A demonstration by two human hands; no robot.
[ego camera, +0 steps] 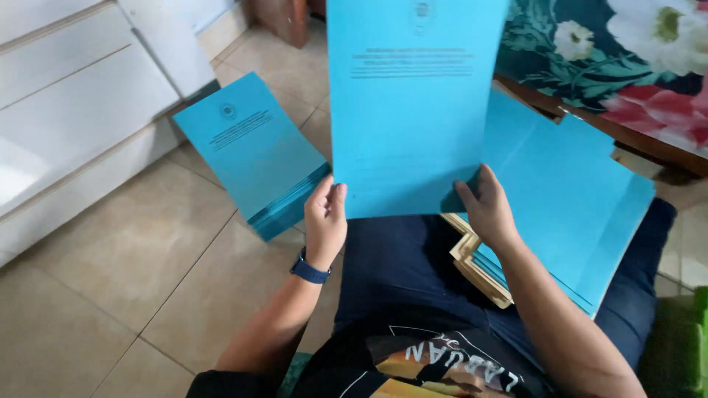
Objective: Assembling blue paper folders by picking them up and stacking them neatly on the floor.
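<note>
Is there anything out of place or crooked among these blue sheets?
Nothing looks damaged or spilled. Only the blue sheets on the lap are fanned unevenly, with edges not aligned. The floor stack is fairly neat, and both hands hold the raised sheet flat.

A beige tiled floor (147,258) carries a neat stack of bright blue printed paper covers (254,155), lying beside a white cabinet base (66,199).
</note>
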